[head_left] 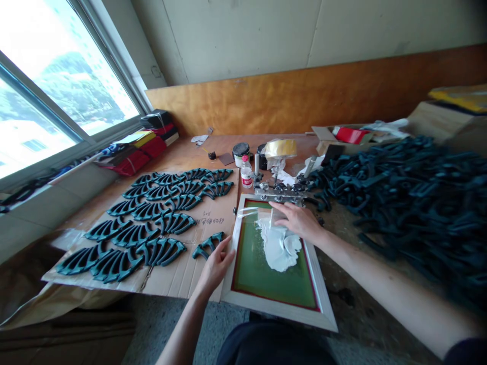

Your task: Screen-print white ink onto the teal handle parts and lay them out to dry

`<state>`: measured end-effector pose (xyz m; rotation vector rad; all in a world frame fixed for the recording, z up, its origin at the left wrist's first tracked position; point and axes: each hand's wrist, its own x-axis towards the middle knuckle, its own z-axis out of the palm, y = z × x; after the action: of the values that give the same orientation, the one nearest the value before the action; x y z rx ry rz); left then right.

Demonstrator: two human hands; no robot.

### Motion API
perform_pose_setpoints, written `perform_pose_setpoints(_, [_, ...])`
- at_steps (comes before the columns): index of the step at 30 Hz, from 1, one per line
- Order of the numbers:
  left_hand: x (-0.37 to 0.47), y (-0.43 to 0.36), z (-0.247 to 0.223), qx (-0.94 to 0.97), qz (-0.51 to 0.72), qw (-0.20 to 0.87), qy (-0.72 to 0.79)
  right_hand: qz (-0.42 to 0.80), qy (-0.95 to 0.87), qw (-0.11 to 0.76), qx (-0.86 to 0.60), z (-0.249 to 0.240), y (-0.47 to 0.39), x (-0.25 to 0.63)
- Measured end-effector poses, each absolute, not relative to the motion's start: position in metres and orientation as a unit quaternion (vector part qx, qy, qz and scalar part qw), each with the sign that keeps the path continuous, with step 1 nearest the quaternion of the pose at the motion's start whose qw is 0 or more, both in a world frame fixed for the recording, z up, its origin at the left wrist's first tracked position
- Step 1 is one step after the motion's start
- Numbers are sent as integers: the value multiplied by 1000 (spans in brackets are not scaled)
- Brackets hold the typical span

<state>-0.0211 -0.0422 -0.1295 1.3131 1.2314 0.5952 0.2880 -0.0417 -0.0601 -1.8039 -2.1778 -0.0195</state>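
My left hand [217,263] is at the left side of a framed green screen [251,268], beside a short group of dark green curved parts [207,245] on the cardboard; its fingertips reach that group, and whether it grips a part is unclear. Over the upper part of the screen, my right hand [299,219] has its fingers around a clear, flat-edged tool [265,217]. White paste [280,251] lies on the green mesh just below the tool. A metal clamp [281,191] stands at the screen's far edge.
Rows of dark green curved parts [133,233] cover the cardboard [175,279] at left. A large heap of similar parts [414,203] fills the right. Behind the screen are a small bottle [246,173], a paint can [241,153] and yellow tape [280,148]. Red boxes [135,157] stand by the window.
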Motion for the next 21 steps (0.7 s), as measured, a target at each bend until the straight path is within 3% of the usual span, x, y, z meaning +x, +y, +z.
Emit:
perform_pose_setpoints(2, [-21,-41,-103,551,272,595,518,-56,-733,159,-659,-46,-32,303])
perform_pose_setpoints(7, [-2,-19,-31,535,401,589,453,-51,-636,304,-707,-67,-55,365])
perform_pose_setpoints(12, [39,24,15,536,519,564,352,36,-682,241,-690,-151,-100,346])
perform_pose_setpoints(16, [58,14,4,486,560,553,381,56,-677,187,-710,-175,-115,296])
perform_pose_setpoints(18, [65,-18,-25,466,460,623,427,85,-634,212,-739,-164,-118,273])
perform_pose_setpoints(20, [69,-58,-61,441,241,741,446,96,-602,268,-746,-148,-121,249])
perform_pose_setpoints(21, [70,-76,-79,412,207,766,447,94,-608,294,-732,-140,-123,238])
